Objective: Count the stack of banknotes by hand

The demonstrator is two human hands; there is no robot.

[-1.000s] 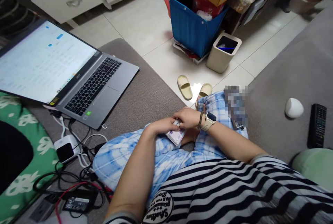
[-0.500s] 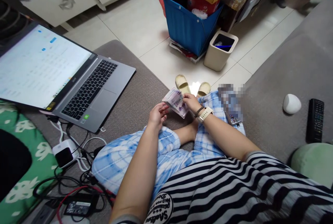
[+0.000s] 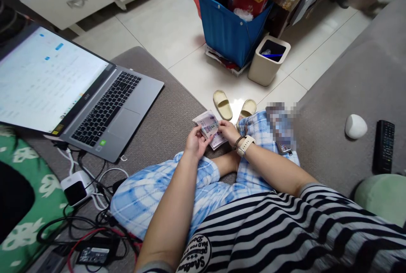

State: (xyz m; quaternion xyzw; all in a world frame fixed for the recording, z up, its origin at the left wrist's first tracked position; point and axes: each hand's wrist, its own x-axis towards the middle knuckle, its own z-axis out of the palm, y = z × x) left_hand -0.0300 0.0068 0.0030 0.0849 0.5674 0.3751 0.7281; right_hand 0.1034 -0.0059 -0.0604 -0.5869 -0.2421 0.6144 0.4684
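Observation:
A stack of purplish banknotes (image 3: 207,121), the top one showing a 5, is held over my crossed legs. My left hand (image 3: 196,143) grips the near left side of the stack, thumb on top and fingers around its edge. On the right side, my right hand (image 3: 229,131) pinches the notes, its fingertips partly hidden behind them. Part of the stack fans out below, between the two hands. A watch with a pale strap (image 3: 245,145) and a dark bracelet sit on my right wrist.
An open laptop (image 3: 127,112) lies on the grey sofa to the left, with cables and a white charger (image 3: 76,187) near it. A blurred phone-like item (image 3: 284,148) rests on my right knee. Slippers (image 3: 222,105), a bin (image 3: 263,70) and a blue basket (image 3: 228,32) stand ahead.
My left hand has closed from loosely curled fingers at the edge to a thumb-on-top hold of the notes. The top note has shifted left, and my right hand has moved slightly left and down.

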